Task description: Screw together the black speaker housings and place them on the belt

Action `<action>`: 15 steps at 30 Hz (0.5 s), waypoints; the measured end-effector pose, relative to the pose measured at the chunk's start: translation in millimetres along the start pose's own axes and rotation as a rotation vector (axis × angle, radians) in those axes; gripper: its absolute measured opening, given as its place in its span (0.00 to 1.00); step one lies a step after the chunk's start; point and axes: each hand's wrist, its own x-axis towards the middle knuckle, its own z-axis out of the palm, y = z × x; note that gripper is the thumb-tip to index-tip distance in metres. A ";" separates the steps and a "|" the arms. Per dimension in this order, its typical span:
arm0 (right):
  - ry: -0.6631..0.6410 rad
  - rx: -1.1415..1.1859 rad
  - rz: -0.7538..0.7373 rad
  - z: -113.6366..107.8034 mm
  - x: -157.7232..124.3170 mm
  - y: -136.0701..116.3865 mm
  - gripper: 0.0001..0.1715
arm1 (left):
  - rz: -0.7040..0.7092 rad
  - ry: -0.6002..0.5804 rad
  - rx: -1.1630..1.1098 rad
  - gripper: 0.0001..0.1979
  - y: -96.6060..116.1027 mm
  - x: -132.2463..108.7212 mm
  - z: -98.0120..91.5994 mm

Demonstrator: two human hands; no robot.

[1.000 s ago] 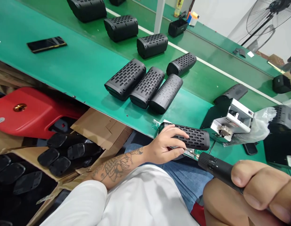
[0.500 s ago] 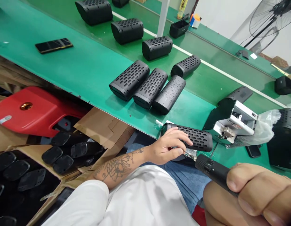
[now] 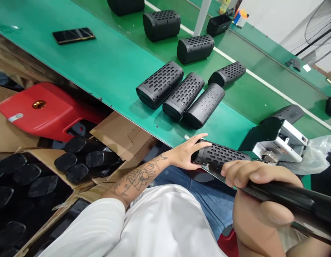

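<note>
A black perforated speaker shell [image 3: 221,155] lies at the near edge of the green bench [image 3: 106,71]. My left hand [image 3: 188,151] cups its left end, fingers partly spread around it. My right hand [image 3: 258,200] is wrapped round a black electric screwdriver [image 3: 291,201], close to the camera, with its fingers over the shell's near side. The screwdriver's tip is hidden behind my fingers.
Three finished speaker shells [image 3: 178,94] lie side by side on the bench, with more on the belt behind. A phone [image 3: 73,35] lies far left. A white and black box device [image 3: 280,141] and a plastic bag [image 3: 319,153] stand right. Cardboard boxes of black end caps [image 3: 28,175] and a red stool [image 3: 44,112] are below left.
My right hand has brought the screwdriver up and left, over the shell's near side. My left hand slid from the shell's middle to its left end. The view shifted down.
</note>
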 end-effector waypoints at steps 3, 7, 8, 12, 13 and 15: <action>-0.138 0.032 -0.081 -3.5 4.9 11.0 0.21 | 0.013 0.014 -0.038 0.47 -4.7 0.7 4.6; -0.200 0.042 -0.076 -3.1 12.5 17.2 0.15 | 0.033 0.027 -0.039 0.45 -9.3 1.1 7.0; -0.219 0.044 -0.083 -3.2 14.2 18.4 0.14 | 0.030 0.027 -0.036 0.45 -10.1 1.2 7.3; -0.285 0.063 -0.092 -4.7 16.3 23.4 0.10 | 0.049 0.040 -0.017 0.44 -12.2 1.7 8.1; -0.280 0.065 -0.083 -4.7 15.4 24.1 0.09 | 0.065 0.050 -0.011 0.44 -12.5 1.7 8.3; -0.266 0.062 -0.071 -3.7 12.2 25.1 0.10 | 0.091 0.066 0.003 0.43 -12.7 1.4 8.9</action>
